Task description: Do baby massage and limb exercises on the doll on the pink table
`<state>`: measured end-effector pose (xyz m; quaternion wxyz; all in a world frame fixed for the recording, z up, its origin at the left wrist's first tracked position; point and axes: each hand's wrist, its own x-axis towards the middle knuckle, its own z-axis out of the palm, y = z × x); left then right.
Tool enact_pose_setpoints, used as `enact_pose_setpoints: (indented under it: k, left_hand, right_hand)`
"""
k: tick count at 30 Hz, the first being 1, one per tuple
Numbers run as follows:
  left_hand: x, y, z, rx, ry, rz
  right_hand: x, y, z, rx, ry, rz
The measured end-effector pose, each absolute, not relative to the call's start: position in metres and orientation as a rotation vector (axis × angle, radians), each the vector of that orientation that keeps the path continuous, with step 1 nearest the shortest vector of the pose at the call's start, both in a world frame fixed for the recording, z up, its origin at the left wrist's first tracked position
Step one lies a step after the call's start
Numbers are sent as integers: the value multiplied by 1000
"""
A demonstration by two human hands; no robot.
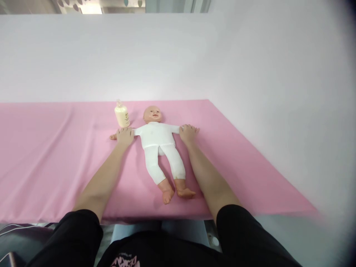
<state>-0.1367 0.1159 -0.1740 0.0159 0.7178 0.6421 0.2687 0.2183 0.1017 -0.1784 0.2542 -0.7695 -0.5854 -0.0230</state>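
A baby doll (158,135) with a white cloth body lies on its back on the pink sheet (55,159), its arms stretched out sideways and its bare feet toward me. My left hand (125,136) is wrapped over the doll's arm on the left, with the doll's small hand sticking out beyond it. On the other side my right hand (189,133) grips the doll's other arm near the wrist. The doll's forearms are partly hidden under my fingers. Just behind my left hand stands a pump bottle (122,115) of pale yellow liquid.
White walls (111,55) rise behind the table and along its right side. The sheet hangs over the front edge, close to my body. At the lower left are a cable (16,226) and a dark surface.
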Motion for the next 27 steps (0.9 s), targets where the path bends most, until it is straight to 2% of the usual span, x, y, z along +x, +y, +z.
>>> enact_pose_setpoints:
  k: [5, 11, 14, 21, 27]
  left_hand:
    - [-153, 122, -171, 2118, 2263, 703]
    - [-170, 125, -176, 1951, 2265, 1030]
    - [-171, 125, -178, 1812, 2294, 1063]
    - [-172, 137, -182, 1705, 2109, 1179]
    - [-171, 146, -183, 1253, 1916, 1513]
  right_hand:
    - [232, 101, -175, -2180, -1486, 30]
    - [239, 102, -175, -2196, -1422, 92]
    - [245, 102, -177, -2220, -1390, 86]
    - [261, 108, -189, -2209, -1271, 83]
    - [273, 127, -206, -2021, -1140, 35]
